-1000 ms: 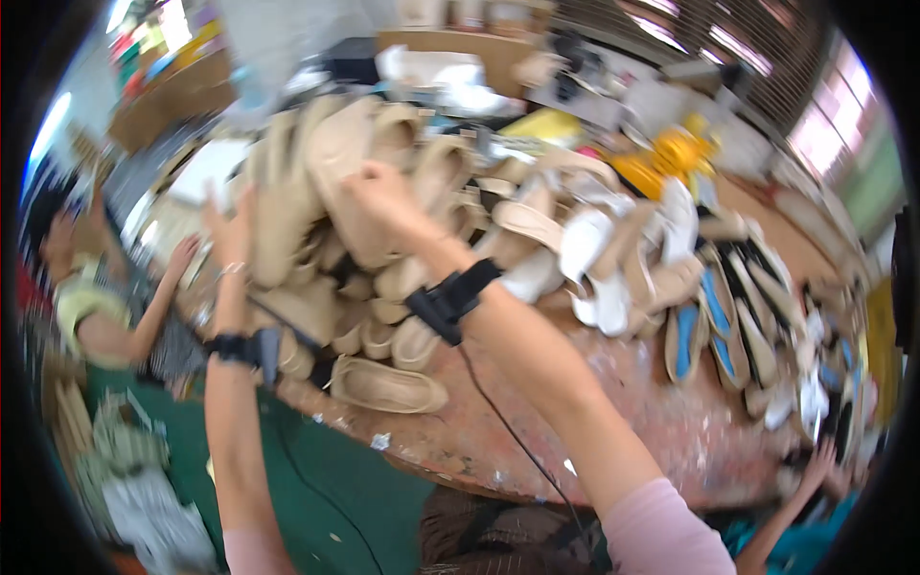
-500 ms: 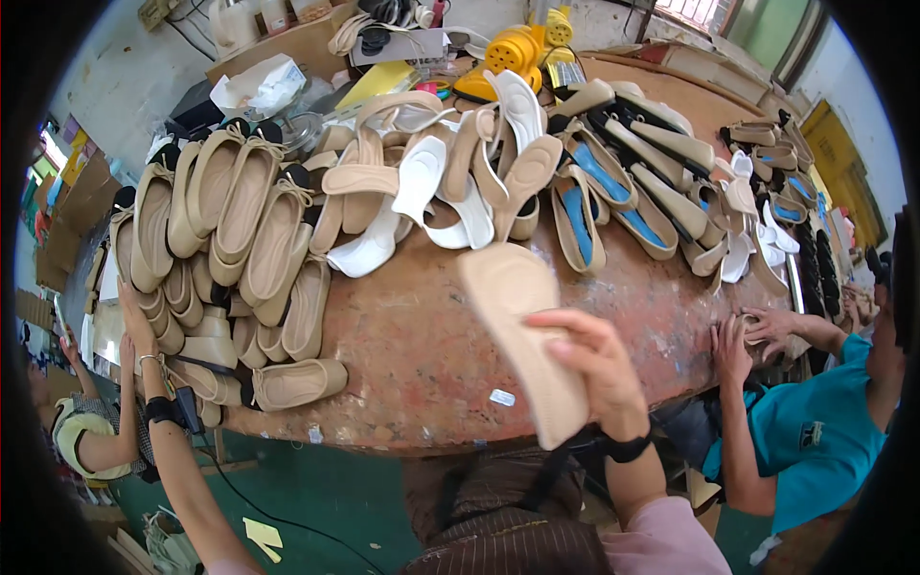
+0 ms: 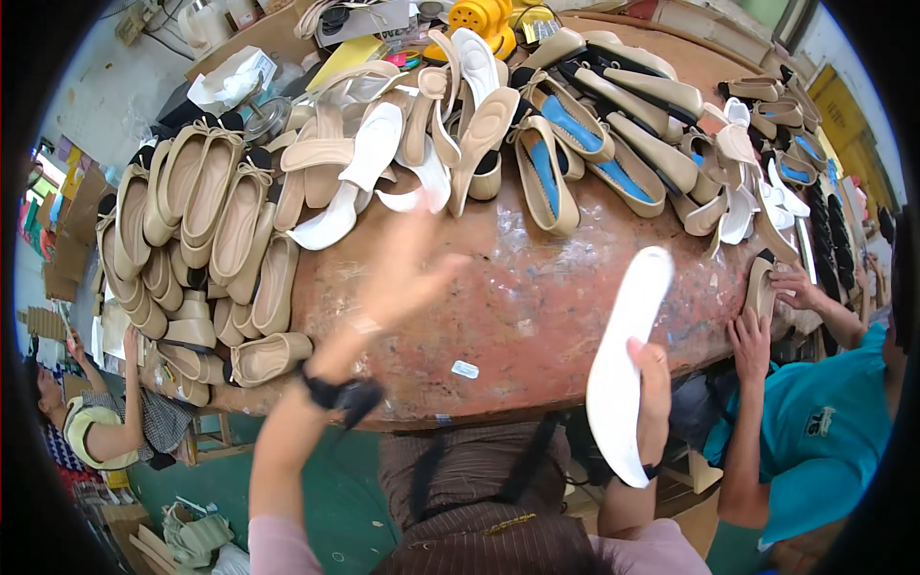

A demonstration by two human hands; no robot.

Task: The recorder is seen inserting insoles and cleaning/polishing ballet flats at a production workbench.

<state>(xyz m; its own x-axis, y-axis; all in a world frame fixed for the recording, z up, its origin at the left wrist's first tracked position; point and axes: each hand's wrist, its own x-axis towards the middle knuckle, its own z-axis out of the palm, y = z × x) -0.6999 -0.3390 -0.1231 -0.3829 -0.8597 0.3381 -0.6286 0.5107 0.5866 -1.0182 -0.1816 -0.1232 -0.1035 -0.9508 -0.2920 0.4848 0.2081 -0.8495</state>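
Observation:
My right hand [image 3: 654,379] grips an insole [image 3: 621,364] near the table's front edge, its white side showing and its length nearly upright. My left hand [image 3: 412,268] is over the middle of the table, blurred by motion, with the thumb out to the side and the fingers stretched forward. It looks empty. Just beyond its fingertips lies a loose heap of beige and white insoles [image 3: 331,153], some overlapping. A white insole [image 3: 372,146] rests on top of that heap.
Beige flats [image 3: 251,220] are piled at the left. More shoes [image 3: 548,177], several with blue inside, stand behind and to the right. A co-worker's hands [image 3: 752,340] hold a shoe [image 3: 760,286] at the right edge. Another person [image 3: 96,422] works at far left.
My left hand has swung from the shoe pile at left to the middle, before the insoles. In my right hand the insole now shows white instead of beige and has moved right.

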